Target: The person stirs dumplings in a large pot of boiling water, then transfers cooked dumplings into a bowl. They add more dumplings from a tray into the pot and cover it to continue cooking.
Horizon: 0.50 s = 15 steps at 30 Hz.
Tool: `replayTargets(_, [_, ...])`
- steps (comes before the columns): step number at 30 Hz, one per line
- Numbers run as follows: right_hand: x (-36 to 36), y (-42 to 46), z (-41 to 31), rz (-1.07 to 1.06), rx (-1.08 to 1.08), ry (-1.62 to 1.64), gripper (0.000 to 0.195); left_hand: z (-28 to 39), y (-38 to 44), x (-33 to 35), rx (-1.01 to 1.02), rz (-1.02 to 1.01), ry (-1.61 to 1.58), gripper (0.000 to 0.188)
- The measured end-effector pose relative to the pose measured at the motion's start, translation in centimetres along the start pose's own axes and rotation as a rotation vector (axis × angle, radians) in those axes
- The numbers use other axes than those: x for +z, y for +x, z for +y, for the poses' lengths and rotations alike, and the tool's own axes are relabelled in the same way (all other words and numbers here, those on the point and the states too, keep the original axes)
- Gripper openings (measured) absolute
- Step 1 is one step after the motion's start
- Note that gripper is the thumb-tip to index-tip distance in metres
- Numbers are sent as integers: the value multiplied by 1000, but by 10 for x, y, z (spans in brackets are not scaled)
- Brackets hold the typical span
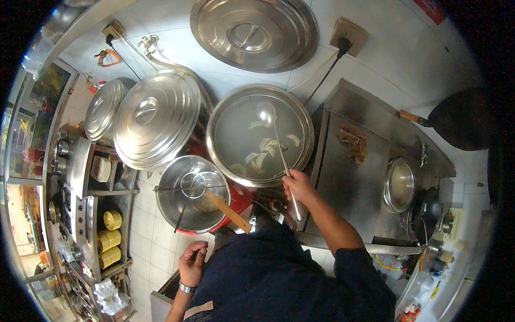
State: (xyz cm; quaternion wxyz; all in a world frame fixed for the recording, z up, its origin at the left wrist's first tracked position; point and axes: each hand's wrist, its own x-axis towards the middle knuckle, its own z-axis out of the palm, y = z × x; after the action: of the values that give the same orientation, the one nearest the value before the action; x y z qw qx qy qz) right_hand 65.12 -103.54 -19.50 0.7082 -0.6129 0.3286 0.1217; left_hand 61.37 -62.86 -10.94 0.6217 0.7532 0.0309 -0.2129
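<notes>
My right hand (299, 187) grips the handle of a long metal ladle (285, 157). The ladle's bowl is over the far part of a wide steel pot (212, 155). Several pale crescent-shaped dumplings (263, 153) show in the pot's cloudy liquid. My left hand (194, 261) hangs low beside my body, fingers loosely curled, with nothing visible in it. Ahead of it stands a smaller steel pot (169, 207). A strainer with a wooden handle (229, 211) rests across that pot's rim.
Large lidded steel pots (159, 120) stand at the left, and a big round lid (253, 36) leans against the tiled wall. On the right, a steel counter (350, 193) bears a brown cloth (354, 143) and a metal basin (401, 185). Yellow bowls (109, 243) fill a shelf.
</notes>
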Motion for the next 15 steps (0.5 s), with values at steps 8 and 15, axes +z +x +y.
replayTargets(8, [-1,10,10,-25,-11,-55,12,5,3,0,-25,-11,7,11])
replayTargets(15, [5,8,9,-33,30,-42,12,3,4,-1,-65,-4,3,10])
